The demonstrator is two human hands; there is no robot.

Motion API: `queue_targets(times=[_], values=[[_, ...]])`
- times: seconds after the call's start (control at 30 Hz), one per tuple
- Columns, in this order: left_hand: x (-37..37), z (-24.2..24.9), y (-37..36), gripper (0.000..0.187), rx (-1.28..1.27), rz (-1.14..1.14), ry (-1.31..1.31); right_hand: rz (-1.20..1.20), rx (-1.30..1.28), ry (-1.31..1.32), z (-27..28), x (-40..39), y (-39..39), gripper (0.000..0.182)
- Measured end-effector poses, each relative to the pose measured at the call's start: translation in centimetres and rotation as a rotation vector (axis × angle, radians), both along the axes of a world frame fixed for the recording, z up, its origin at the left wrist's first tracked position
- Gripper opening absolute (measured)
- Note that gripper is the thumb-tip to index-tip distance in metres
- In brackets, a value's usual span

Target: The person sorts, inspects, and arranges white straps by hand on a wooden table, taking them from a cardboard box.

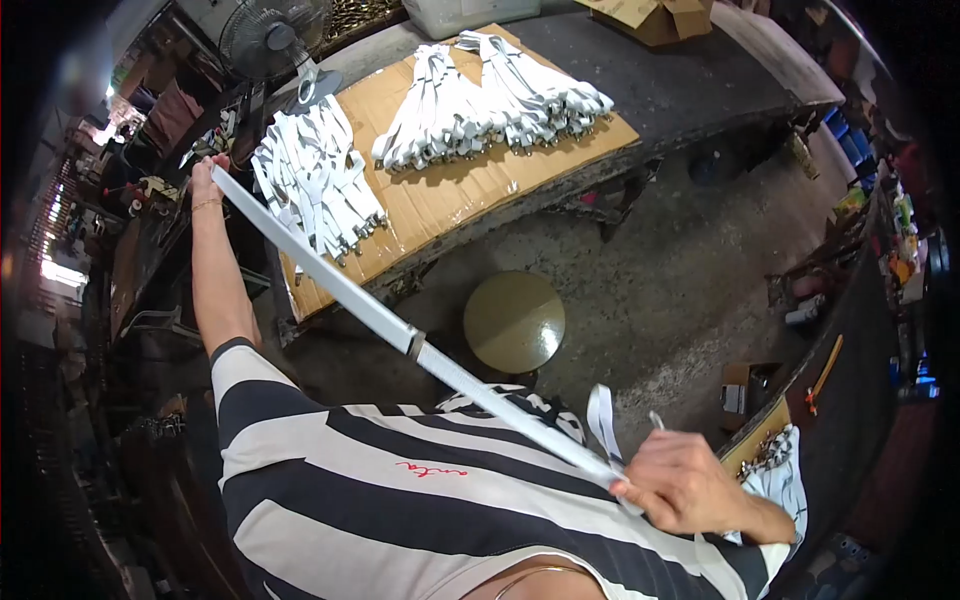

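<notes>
A long white strap (350, 295) is stretched taut across my body, with a dark metal buckle (416, 345) near its middle. My left hand (208, 176), its arm reaching far out at the upper left, grips one end. My right hand (680, 480) is closed around the other end at the lower right, and a loose white loop (603, 420) stands up beside it. Beyond the strap, bundles of white straps with metal ends (440, 110) lie on a cardboard sheet (430, 205); another pile (315, 175) lies at its left side.
The cardboard covers part of a dark workbench (660, 90). A fan (275, 38) and an open cardboard box (655, 18) stand at the back. A round stool (514, 322) is below the bench. More straps (785, 485) lie at the lower right, near an orange-handled tool (826, 372).
</notes>
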State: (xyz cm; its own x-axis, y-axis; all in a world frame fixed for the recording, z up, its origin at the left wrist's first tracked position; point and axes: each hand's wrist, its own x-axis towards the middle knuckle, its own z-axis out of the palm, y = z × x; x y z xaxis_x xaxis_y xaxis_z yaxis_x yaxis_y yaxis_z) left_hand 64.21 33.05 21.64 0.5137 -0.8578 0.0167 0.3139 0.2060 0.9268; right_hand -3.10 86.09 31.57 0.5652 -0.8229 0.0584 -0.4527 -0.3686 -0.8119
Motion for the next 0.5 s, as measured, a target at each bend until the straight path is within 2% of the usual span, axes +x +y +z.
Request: queue_targets(times=[0.07,0.2,0.23,0.27,0.47,0.5], values=[[3.9,0.2,-0.2,0.013,-0.008,-0.104,0.003,0.003,0.035,0.022,0.7,-0.1,0.6,0.019],[5.7,0.9,0.5,0.019,-0.107,-0.087,0.001,0.026,0.046,0.076,1.7,-0.4,0.7,0.017],[5.4,2.5,1.2,0.017,-0.092,0.019,0.019,0.041,-0.007,0.112,2.2,-0.5,0.4,0.016],[6.2,3.2,1.1,0.017,-0.066,0.021,0.064,0.047,-0.051,0.140,2.5,-0.5,0.2,0.016],[9.4,4.6,1.8,0.018,-0.248,0.078,-0.046,0.078,-0.138,0.266,3.3,-0.9,-0.4,0.015],[10.0,5.3,1.7,0.017,-0.178,0.061,0.005,0.088,-0.175,0.220,2.9,-0.8,-0.5,0.017]])
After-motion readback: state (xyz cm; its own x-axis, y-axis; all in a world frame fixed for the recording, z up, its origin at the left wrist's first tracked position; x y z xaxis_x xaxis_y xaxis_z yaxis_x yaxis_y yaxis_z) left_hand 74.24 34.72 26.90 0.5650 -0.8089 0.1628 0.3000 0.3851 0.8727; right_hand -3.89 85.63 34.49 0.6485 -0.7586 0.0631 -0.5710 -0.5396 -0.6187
